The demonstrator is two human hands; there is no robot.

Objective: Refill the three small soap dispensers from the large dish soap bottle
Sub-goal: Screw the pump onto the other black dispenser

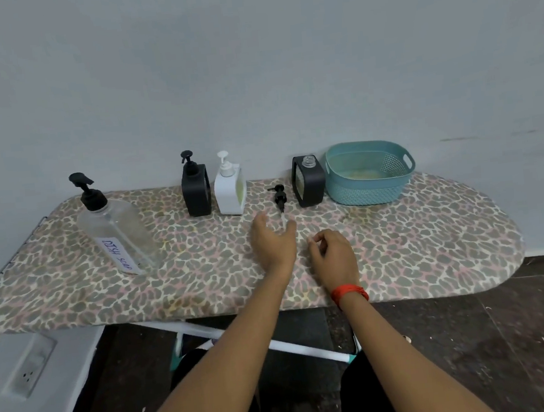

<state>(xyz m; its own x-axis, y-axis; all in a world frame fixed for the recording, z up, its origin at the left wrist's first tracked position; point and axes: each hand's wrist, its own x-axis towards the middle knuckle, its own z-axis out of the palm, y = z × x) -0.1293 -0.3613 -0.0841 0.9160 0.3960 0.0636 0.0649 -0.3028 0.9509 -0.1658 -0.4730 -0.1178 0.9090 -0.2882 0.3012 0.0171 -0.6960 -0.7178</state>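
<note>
A large clear bottle labelled DISH SOAP (117, 235), with a black pump, stands at the left of the ironing board (434, 250). Along the back stand a black dispenser (195, 193) with its pump on, a white dispenser (230, 193) with a white pump, and a second black dispenser (308, 182) whose neck is uncapped. Its black pump (279, 196) lies on the board in front of it, tube pointing towards me. My left hand (272, 239) hovers with relaxed fingers just below that pump's tube. My right hand (332, 255) sits beside it, fingers loosely curled, holding nothing.
A teal plastic basket (369, 173) stands at the back right beside the uncapped dispenser. A grey wall rises right behind the board. The board's white legs (297, 346) and a dark floor show below, and a wall socket (30, 365) is at the lower left.
</note>
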